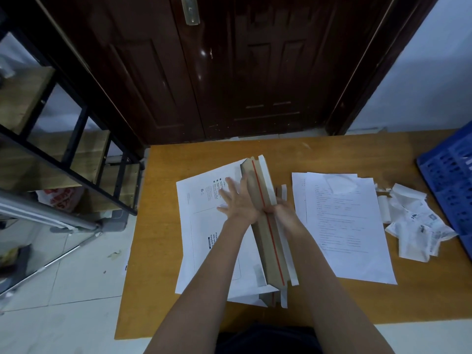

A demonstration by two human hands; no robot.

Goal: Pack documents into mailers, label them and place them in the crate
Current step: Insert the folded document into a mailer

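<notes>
Mailer (217, 241) mid-bench. Left hand (236, 200) flat, fingers spread, pressing it; right hand (279, 208) grips the raised flap (268, 221). Advice: hold steady, fold squarely, press the seal from middle outward.

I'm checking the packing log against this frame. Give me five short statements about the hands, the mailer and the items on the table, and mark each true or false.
1. The left hand lies flat, fingers spread, on the white mailer. True.
2. The right hand is idle on the table. False: its fingers curl round the mailer's brown flap.
3. A red strip runs along the flap. True.
4. The blue crate stands at the table's left edge. False: it is at the right edge.
5. The printed sheets lie right of the mailer, crumpled paper scraps beyond them. True.
</notes>
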